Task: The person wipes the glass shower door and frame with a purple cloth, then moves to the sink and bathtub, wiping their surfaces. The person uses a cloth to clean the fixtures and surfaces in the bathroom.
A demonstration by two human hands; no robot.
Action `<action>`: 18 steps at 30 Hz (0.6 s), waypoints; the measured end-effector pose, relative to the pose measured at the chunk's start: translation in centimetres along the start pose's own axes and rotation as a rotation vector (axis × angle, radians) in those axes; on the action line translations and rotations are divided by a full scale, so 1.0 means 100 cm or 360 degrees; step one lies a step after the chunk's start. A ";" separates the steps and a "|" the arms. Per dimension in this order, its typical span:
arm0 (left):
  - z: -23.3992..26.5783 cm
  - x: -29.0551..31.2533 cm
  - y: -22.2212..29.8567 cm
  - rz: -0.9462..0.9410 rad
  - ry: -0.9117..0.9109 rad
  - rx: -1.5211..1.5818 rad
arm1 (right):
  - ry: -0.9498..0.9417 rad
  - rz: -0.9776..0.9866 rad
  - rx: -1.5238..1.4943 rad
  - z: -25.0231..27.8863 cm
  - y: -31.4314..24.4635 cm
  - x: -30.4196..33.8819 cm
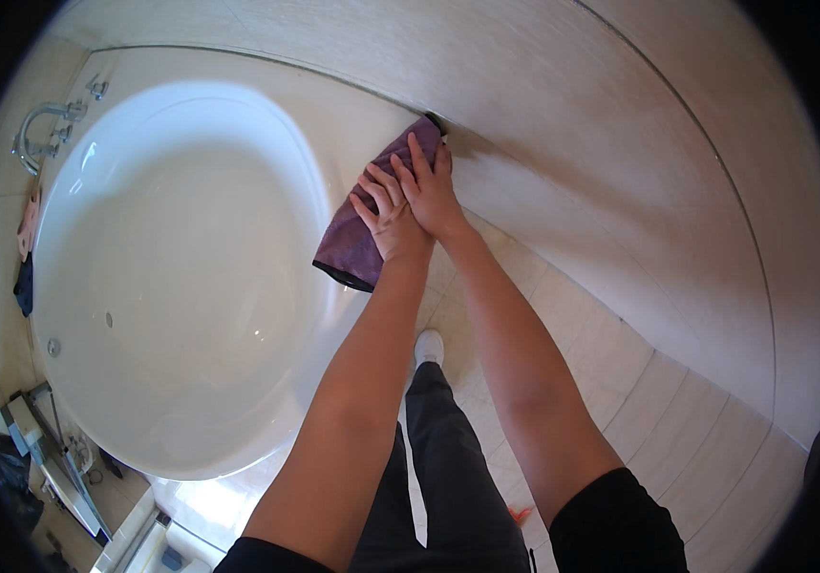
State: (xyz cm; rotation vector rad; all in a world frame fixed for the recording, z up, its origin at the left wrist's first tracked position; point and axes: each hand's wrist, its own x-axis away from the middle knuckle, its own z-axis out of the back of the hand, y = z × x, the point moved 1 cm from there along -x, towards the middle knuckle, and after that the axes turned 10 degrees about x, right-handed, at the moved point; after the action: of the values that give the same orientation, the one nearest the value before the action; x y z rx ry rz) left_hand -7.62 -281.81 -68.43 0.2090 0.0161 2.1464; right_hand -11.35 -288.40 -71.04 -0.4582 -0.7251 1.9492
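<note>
Head view: left hand and right hand are resting, fingers spread, on the purple cloth lying on the tub ledge. It's probably feeling soft, light; pinching its black edge is likely working.

Matt purple cloth, smooth glossy white tub, shiny metal faucet, smooth satin-like wall.

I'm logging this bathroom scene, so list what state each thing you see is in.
Round white bathtub: in place; whether it holds water, hard to tell
Curved chrome faucet: no water seen running
Purple cloth with black edging: laid out beside the basin, under both hands
Left hand: open, resting on the cloth
Right hand: open, resting on the cloth
Black plastic bag: crumpled
White shoe: worn
</note>
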 end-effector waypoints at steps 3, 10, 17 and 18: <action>-0.001 0.015 -0.018 -0.0110 0.0074 0.0006 | 0.0117 -0.0003 -0.0077 -0.010 -0.012 0.019; -0.007 0.048 -0.060 -0.0224 0.0239 -0.0063 | 0.0137 -0.0035 -0.0158 -0.028 -0.041 0.061; -0.035 0.140 -0.142 -0.0246 0.0415 -0.0074 | 0.0013 -0.0136 -0.0114 -0.070 -0.092 0.175; -0.036 0.145 -0.150 -0.0248 0.0467 -0.0052 | -0.0028 -0.0138 -0.0081 -0.074 -0.098 0.181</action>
State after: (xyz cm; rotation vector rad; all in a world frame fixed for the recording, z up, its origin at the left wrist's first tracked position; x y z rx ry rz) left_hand -3.60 -261.22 -71.28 -0.1238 0.1619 2.0027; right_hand -8.80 -266.66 -70.42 -0.4340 -0.7951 1.8594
